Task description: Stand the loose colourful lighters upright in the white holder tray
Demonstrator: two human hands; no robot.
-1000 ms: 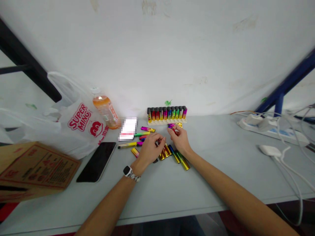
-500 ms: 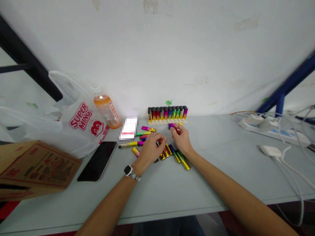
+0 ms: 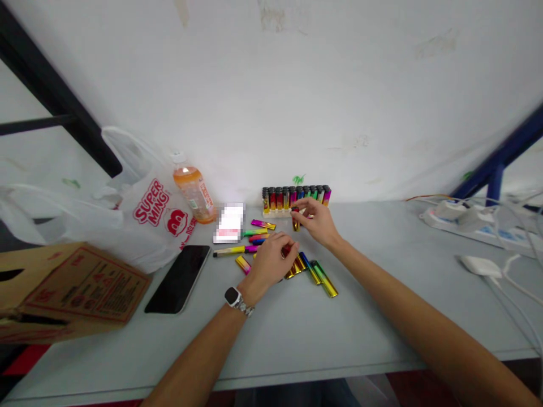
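My right hand [image 3: 316, 220] pinches a lighter [image 3: 296, 220] with a dark top and a red and gold body, held roughly upright just in front of the rack. The pale rack [image 3: 271, 214] holds rows of upright, shiny coloured lighters [image 3: 279, 199]; my right fingers cover part of its front. Over the loose pile, my left hand [image 3: 271, 260] is closed, with a red shiny piece showing between thumb and fingers, seemingly a lighter. Gold lighters [image 3: 299, 263] lie beneath its fingertips. A green and gold lighter [image 3: 325, 280] lies at the pile's right end, beside a blue and gold one [image 3: 311, 270].
Left of the pile are a yellow lighter [image 3: 229, 251], a blurred card-like item [image 3: 229, 223] and a black phone [image 3: 179, 280]. Farther left stand a drink bottle [image 3: 194, 192], a plastic bag [image 3: 148, 237] and a cardboard box [image 3: 80, 288]. A power strip [image 3: 479, 223] and charger [image 3: 480, 265] with cables lie right.
My right hand has moved back toward the rack and now holds its lighter more upright. My left hand stays over the pile, fingers slightly shifted. The whole view has shifted a little.
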